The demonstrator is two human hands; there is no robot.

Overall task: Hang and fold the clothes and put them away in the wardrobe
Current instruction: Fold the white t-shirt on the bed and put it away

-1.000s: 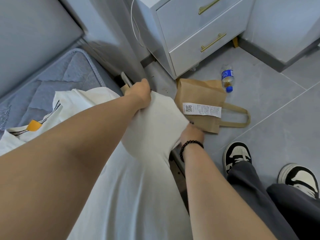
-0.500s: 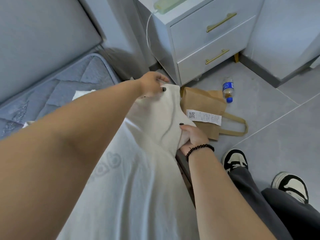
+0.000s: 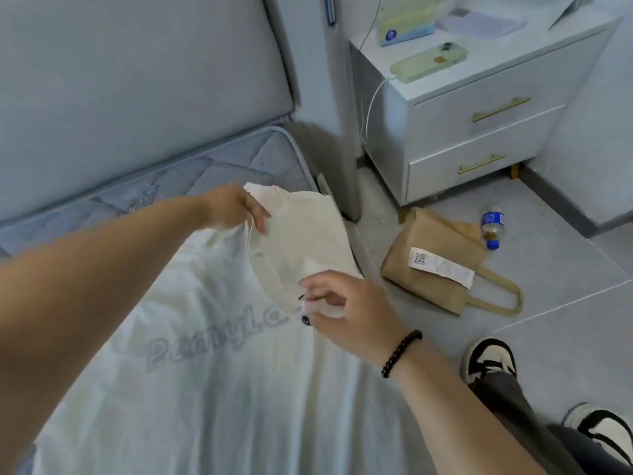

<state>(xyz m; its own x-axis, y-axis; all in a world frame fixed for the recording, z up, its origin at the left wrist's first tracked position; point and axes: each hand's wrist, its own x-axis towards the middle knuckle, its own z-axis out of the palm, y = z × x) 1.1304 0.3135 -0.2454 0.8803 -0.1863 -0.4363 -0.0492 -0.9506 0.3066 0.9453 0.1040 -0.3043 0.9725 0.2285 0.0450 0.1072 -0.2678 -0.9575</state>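
A white T-shirt point(image 3: 219, 389) with pale grey lettering lies spread over the bed's near side. Its sleeve end point(image 3: 301, 241) is lifted toward the bed's right edge. My left hand point(image 3: 236, 209) pinches the sleeve's far corner above the mattress. My right hand point(image 3: 346, 313), with a black bead bracelet on the wrist, grips the sleeve's near corner. Both hands hold the cloth taut between them. No wardrobe is in view.
A grey quilted mattress point(image 3: 212, 169) meets a padded headboard point(image 3: 137, 80). A white two-drawer nightstand point(image 3: 479, 132) carries a phone point(image 3: 428, 63). On the tiled floor lie a brown paper bag point(image 3: 442, 262) and a plastic bottle point(image 3: 492, 224). My sneakers point(image 3: 489, 358) stand at the right.
The view has tilted up and left. Both hands have lifted the sleeve end away from the bed's edge and drawn it inward over the shirt, and the lettering now shows.
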